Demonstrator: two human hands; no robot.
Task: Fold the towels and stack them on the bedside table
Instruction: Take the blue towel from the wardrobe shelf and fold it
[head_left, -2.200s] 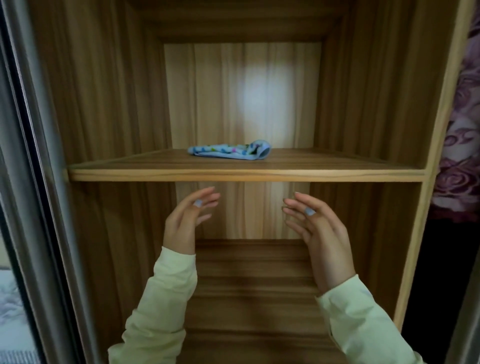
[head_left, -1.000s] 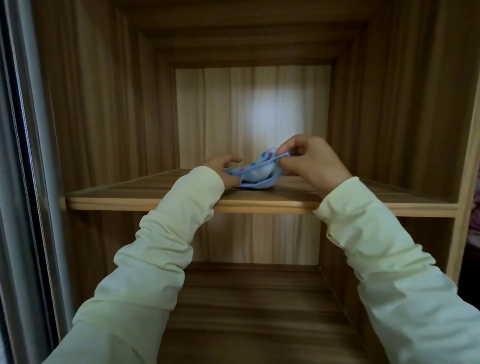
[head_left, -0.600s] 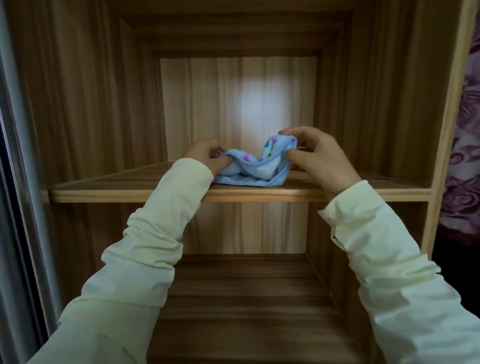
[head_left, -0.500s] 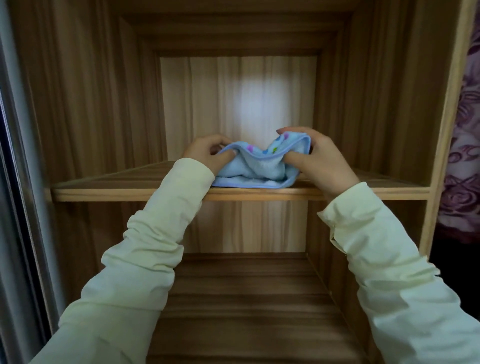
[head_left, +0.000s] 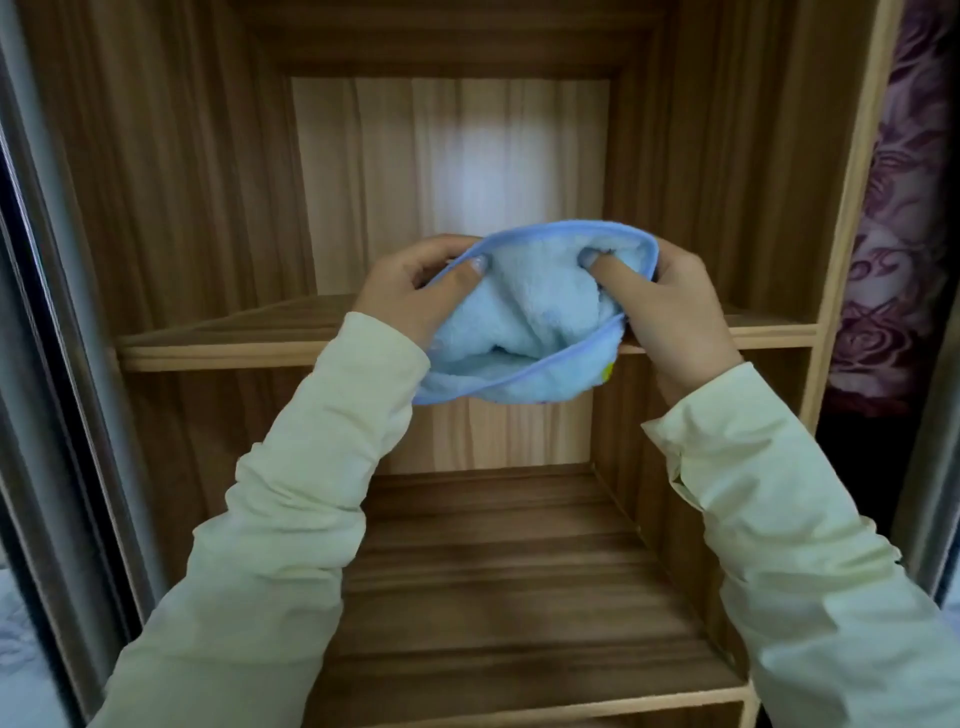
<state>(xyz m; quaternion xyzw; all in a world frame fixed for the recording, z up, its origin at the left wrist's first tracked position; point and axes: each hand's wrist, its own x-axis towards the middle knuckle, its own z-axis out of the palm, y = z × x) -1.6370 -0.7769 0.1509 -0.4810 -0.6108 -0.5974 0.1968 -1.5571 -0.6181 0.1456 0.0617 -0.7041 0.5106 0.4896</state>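
A small light-blue towel (head_left: 524, 322) with a darker blue hem hangs between my two hands, in front of the wooden shelf (head_left: 208, 345). My left hand (head_left: 415, 291) pinches its left edge, thumb on the near side. My right hand (head_left: 675, 312) grips the right edge, thumb pressed into the fluffy inside. The towel sags open in the middle and a bit of coloured print shows at its lower right. It is clear of the shelf board.
I face an open wooden wardrobe with a lower shelf (head_left: 493, 597) below my arms. A grey sliding-door frame (head_left: 47, 415) stands at the left. A purple rose-patterned fabric (head_left: 893, 260) hangs at the right. No bedside table is in view.
My hands reached to the shelf, took hold of the towel and lifted it off the board toward me. It now hangs spread between both hands.
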